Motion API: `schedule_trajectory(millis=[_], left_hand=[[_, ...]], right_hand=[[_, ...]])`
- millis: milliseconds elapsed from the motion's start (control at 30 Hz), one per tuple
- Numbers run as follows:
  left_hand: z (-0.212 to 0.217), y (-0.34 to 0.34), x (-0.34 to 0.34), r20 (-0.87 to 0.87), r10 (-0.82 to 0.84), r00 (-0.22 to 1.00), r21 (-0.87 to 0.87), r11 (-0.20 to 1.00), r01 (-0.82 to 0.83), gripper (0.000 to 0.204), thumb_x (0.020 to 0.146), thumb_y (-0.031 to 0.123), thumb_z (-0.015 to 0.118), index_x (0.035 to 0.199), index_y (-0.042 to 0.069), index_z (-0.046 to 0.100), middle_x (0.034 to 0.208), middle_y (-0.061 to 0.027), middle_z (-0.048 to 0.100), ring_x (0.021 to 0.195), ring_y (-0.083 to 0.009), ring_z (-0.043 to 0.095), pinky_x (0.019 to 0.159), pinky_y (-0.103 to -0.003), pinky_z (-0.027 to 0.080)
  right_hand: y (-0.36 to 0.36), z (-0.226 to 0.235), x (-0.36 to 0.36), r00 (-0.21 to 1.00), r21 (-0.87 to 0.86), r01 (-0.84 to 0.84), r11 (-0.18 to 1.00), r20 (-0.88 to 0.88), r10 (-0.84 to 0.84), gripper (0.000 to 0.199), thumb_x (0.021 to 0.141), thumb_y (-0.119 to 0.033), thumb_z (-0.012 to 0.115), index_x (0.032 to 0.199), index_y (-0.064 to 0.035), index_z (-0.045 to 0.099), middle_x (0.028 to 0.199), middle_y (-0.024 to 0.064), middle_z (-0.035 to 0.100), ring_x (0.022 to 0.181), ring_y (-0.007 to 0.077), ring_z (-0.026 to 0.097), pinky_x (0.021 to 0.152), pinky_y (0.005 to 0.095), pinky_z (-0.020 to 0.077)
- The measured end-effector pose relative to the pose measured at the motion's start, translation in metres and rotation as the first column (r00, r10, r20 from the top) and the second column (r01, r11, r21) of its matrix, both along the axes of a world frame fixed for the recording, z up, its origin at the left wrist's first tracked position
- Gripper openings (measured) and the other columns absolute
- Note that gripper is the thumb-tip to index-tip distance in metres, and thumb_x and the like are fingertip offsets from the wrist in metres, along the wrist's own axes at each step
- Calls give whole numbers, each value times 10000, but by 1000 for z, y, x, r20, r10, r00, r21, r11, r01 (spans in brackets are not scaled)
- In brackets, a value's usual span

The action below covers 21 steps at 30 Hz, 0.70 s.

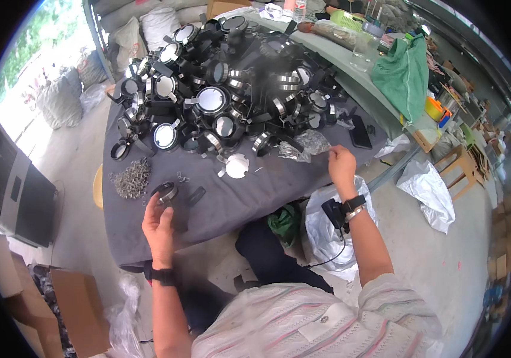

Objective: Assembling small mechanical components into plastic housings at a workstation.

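Stretching toward the front, a grey tablecloth bore a large heap of metal-rimmed round parts with black bands, and at its right a clear plastic bag lay just beside the right hand, whose fingertips were pinched together, anything between them too small to make out. Near the cloth's left front, the left hand had its fingers at a black round part, though whether they were clamped on it could not be told. That part looked light and stiff, probably slippery on its smooth face, so its outer rim seemed the surest hold.
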<state>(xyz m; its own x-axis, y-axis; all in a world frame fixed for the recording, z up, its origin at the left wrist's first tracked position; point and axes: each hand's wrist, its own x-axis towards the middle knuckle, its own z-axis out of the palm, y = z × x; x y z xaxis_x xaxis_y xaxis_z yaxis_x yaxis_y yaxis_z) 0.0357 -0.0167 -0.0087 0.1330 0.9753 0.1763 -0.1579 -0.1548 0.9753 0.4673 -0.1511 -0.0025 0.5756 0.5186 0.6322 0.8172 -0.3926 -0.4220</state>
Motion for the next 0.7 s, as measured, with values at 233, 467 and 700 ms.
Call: schedule_trajectory(millis=[233, 467, 700], left_hand=[[10, -8, -1, 8, -58, 998, -59, 997, 59, 465, 846, 52, 609, 1299, 37, 503, 801, 55, 498, 583, -5, 405, 456, -159, 297], [-1, -12, -3, -36, -8, 999, -43, 999, 6, 474, 827, 41, 604, 1292, 27, 509, 812, 34, 538, 595, -9, 431, 449, -161, 292], [-5, 2, 11, 0, -34, 999, 15, 999, 34, 465, 845, 87, 638, 1291, 36, 517, 795, 53, 510, 568, -12, 399, 449, -171, 297]], right_hand=[[-20, -13, 20, 994, -148, 94, 985, -44, -101, 207, 843, -218, 608, 854, -13, 638, 856, 246, 597, 806, 426, 608, 726, 477, 496], [-12, -26, 9, 991, -118, 106, 987, -64, -114, 205, 770, -212, 695, 821, -25, 630, 868, 192, 594, 758, 392, 617, 692, 463, 504], [-6, 5, -22, 906, 160, -158, 974, -368, 208, 69, 795, -70, 651, 802, -5, 630, 678, 87, 620, 583, 174, 591, 559, 299, 478]])
